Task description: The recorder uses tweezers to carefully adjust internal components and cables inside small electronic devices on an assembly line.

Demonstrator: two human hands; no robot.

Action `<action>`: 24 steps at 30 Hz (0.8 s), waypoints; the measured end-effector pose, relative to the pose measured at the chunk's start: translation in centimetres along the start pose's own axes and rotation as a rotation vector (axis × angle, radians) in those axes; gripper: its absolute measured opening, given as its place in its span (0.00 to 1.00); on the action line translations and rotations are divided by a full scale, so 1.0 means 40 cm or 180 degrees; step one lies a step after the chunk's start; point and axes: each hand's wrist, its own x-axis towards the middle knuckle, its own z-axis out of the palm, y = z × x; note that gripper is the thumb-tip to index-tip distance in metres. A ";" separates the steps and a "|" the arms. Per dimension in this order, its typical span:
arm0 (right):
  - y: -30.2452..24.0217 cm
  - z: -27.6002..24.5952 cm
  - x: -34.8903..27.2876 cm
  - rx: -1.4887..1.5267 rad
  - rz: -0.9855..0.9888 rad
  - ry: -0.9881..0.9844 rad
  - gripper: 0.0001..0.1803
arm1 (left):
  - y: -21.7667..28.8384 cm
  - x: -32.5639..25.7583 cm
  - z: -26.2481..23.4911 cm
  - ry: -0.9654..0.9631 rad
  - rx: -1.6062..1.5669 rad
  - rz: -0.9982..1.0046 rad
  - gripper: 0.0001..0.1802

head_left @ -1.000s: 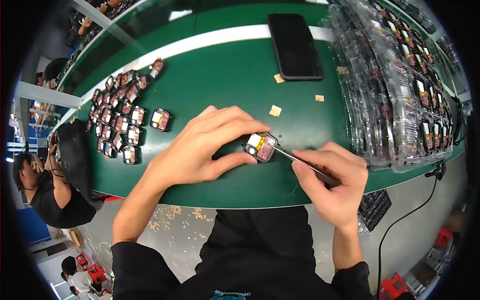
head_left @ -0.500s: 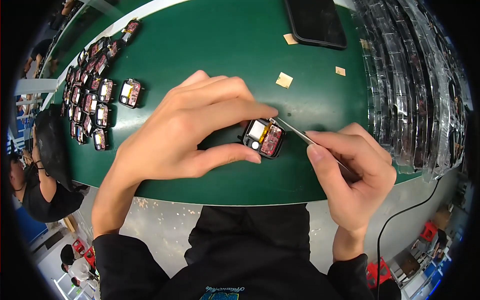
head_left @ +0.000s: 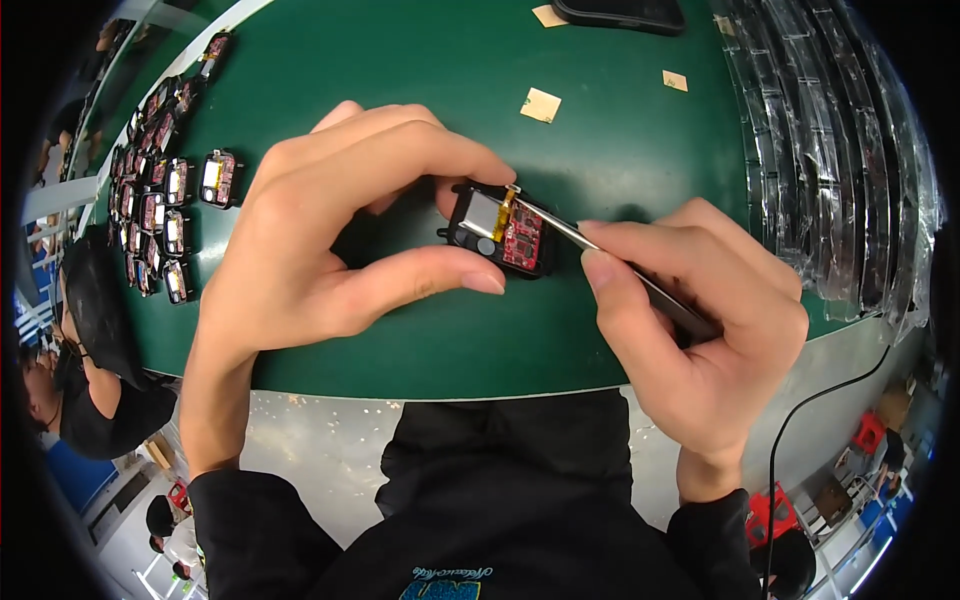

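Between the thumb and fingers of my left hand (head_left: 330, 225) is an open watch case (head_left: 543, 262), black with a rounded square outline. Inside it show a silver battery, yellow tape, a grey disc and a red circuit board. My index fingertip rests at the case's far edge, the thumb along its near side. My right hand (head_left: 700, 320) pinches metal tweezers (head_left: 575, 237) between thumb and fingers. Their tips reach over the case by the top of the yellow tape; whether they grip anything there is too small to tell.
Several similar open watch cases (head_left: 150, 212) stand clustered at the left, with one (head_left: 218, 178) set apart. Stacked clear plastic trays (head_left: 810, 150) line the right. Farther back lie a small tan square (head_left: 541, 105) and a black phone (head_left: 620, 12). A cable (head_left: 785, 430) hangs at right.
The tweezer tips have moved from beside the case's corner to over the case, by the yellow tape. My left hand still holds the case, which is now tilted differently. The whole view has shifted.
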 end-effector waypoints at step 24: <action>0.016 0.015 -0.014 -0.0177 -0.0416 0.0370 0.15 | 0.001 0.006 -0.010 -0.0106 0.0066 -0.0063 0.37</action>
